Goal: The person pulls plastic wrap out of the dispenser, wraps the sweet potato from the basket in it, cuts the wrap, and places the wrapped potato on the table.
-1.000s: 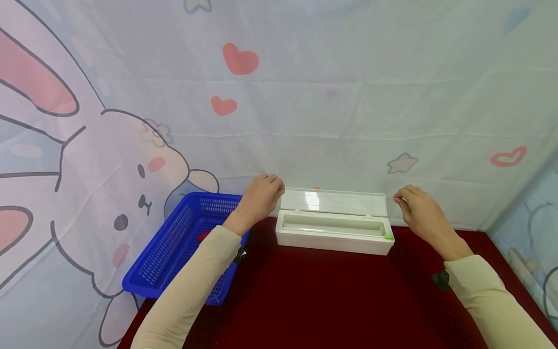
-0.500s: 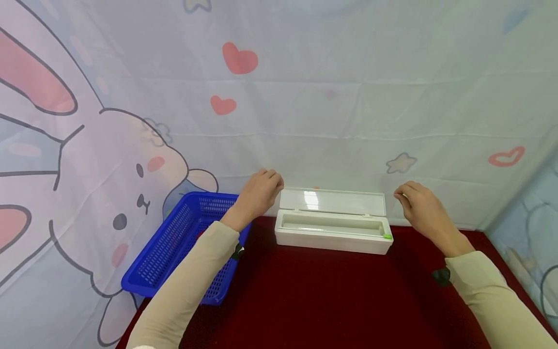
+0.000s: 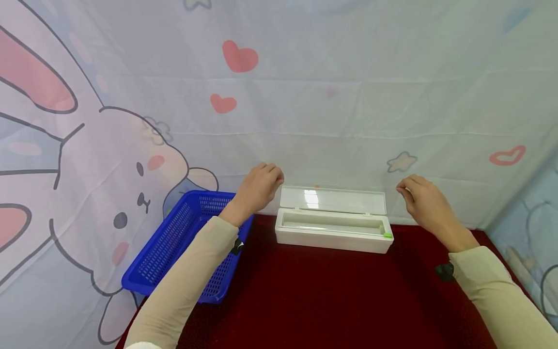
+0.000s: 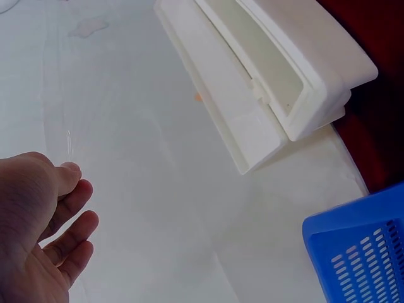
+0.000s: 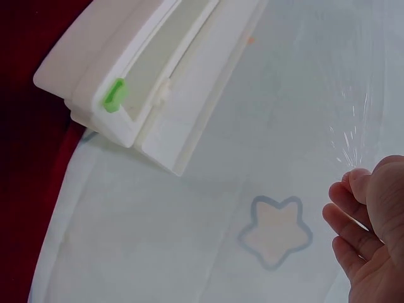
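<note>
My left hand (image 3: 258, 188) is raised behind the white box's left end, thumb and fingertips pinching clear cling film (image 4: 69, 146). On the other side my right hand (image 3: 427, 206) pinches the film's opposite corner; glinting creases fan out from those fingertips in the right wrist view. Stretched between the hands, the film is almost invisible against the pale cloth. Below it stands the long white cling film dispenser (image 3: 333, 241), its clear-windowed lid (image 3: 348, 201) tipped back on its hinges. A small green slide cutter (image 3: 387, 235) sits at the dispenser's right end.
A blue perforated basket (image 3: 163, 254) stands left of the dispenser, partly covered by my left forearm. Dark red cloth (image 3: 314, 295) covers the table. Close behind the dispenser hangs a pale printed curtain (image 3: 314, 116).
Both hands have risen slightly, still pinching the film. The dispenser and basket stay in place. A red item glimpsed in the basket earlier is now hidden behind my left arm.
</note>
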{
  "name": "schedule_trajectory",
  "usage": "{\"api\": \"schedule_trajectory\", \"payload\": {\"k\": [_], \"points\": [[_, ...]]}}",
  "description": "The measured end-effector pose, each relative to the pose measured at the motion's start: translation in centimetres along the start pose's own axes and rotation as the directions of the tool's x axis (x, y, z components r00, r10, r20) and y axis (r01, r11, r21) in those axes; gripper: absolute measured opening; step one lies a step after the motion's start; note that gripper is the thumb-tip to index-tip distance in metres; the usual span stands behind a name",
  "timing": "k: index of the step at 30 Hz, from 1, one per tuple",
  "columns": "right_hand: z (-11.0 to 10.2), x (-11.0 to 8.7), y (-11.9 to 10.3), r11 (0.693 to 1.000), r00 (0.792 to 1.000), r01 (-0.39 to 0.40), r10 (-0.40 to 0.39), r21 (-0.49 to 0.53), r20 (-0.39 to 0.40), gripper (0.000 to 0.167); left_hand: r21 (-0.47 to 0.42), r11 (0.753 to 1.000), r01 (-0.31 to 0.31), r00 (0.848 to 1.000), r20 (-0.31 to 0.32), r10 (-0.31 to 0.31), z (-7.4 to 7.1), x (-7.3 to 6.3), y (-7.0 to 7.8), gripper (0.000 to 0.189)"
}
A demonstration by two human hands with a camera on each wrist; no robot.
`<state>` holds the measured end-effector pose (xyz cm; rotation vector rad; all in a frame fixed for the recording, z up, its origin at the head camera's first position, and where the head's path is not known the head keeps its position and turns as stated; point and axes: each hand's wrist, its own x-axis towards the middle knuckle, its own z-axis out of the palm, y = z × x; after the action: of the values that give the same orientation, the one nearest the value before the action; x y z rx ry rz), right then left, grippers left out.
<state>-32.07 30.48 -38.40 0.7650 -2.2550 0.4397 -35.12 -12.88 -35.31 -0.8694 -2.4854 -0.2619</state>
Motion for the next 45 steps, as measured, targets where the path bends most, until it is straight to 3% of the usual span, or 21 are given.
{"api": "schedule_trajectory", "payload": {"k": [16, 45], "points": [[-1.2, 0.9, -0.3, 1.000, 1.000, 0.007, -0.007, -0.018, -0.008, 0.012, -0.001, 1.000, -0.024, 0.999, -0.044, 0.024, -0.8, 0.6, 0.1, 0.013], [-2.7, 3.3, 0.1, 0.999, 1.000, 0.003, -0.003, -0.038, -0.012, 0.009, -0.008, 1.000, -0.010, 0.994, -0.111, 0.009, -3.0, 2.3, 0.1, 0.013]]}}
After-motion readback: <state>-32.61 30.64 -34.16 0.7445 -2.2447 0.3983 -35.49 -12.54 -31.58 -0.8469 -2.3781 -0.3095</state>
